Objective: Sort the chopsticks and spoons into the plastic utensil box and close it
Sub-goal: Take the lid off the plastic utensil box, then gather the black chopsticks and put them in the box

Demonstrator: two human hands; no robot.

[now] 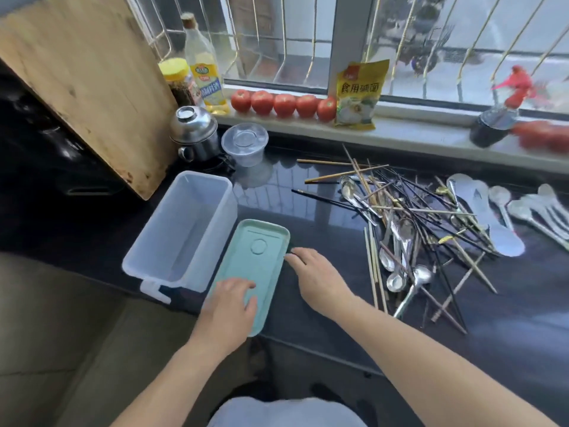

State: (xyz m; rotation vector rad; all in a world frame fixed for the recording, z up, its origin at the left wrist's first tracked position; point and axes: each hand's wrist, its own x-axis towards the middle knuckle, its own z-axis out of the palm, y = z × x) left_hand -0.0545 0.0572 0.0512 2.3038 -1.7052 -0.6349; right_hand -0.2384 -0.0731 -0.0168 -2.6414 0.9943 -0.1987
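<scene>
Stretching across the head view is a glossy black countertop (308, 192) under a barred window (308, 41), where a translucent utensil box (181, 229) is standing open beside its green lid (261, 257). The left hand (229, 306) is resting flat on the lid's near end with fingers straight, while the right hand (317, 275), fingers relaxed, is touching the lid's right edge. Chopsticks (431, 217) and spoons (397, 260) are lying tangled to the right, and tomatoes (283, 104) are lining the sill (415, 126).

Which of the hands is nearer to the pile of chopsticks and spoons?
Right. The right hand lies on the counter between the green lid and the pile of chopsticks and spoons. The left hand rests flat on the lid, farther from it.
</scene>
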